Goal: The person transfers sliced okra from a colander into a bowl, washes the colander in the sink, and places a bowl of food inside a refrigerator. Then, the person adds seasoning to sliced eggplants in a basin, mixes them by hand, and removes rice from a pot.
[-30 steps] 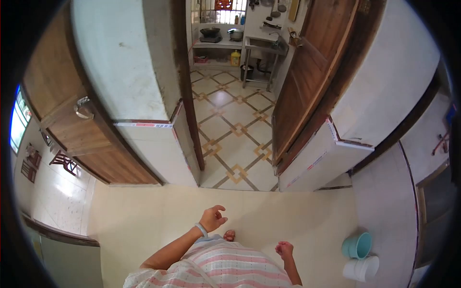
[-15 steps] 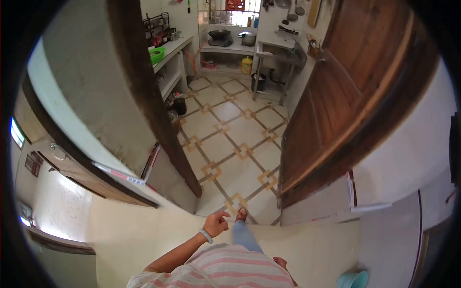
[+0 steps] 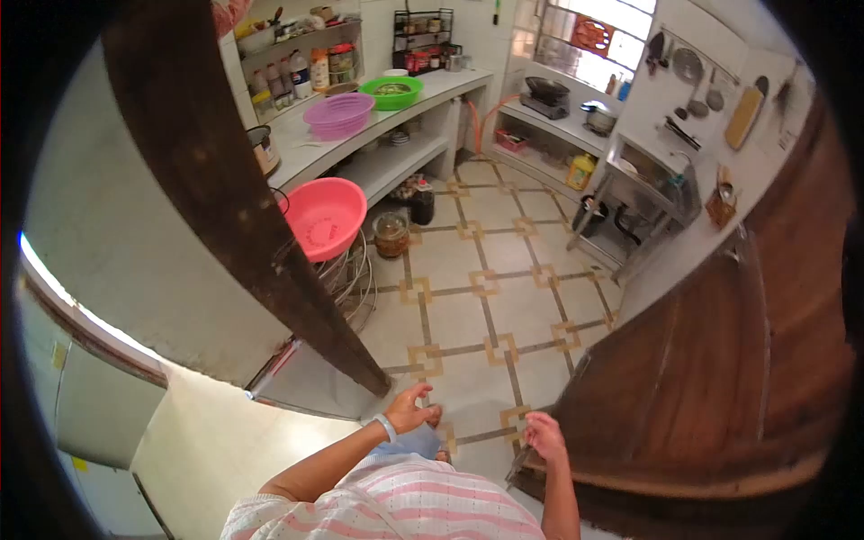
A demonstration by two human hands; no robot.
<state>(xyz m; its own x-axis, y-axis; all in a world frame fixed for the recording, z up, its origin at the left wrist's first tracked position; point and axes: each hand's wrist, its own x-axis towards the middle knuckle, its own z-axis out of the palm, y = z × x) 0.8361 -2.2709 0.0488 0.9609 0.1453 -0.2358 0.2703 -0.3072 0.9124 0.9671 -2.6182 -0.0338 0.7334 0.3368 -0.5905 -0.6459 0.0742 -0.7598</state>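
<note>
My left hand (image 3: 410, 410), with a pale bangle at the wrist, hangs in front of my body above the tiled floor (image 3: 459, 346). Its fingers are loosely bent and apart, with nothing between them. My right hand (image 3: 545, 436) is held out at the other side, near the edge of the brown wooden door (image 3: 693, 369); the fingers are slightly bent, and they hold nothing. Left of my left hand stands the dark door frame (image 3: 261, 243). Neither hand touches anything.
A pink basin (image 3: 328, 219) rests on a wire rack beyond the frame at left. Along the counter are a purple basket (image 3: 338, 117) and a green basket (image 3: 392, 93). A glass jar (image 3: 391, 234) stands on the floor. Further back are a wok (image 3: 546, 88), a pot (image 3: 598, 117) and a sink (image 3: 641, 184).
I have stepped forward into the doorway and my view has turned left, showing more of the counter. My right hand, mostly hidden before, has come up into view.
</note>
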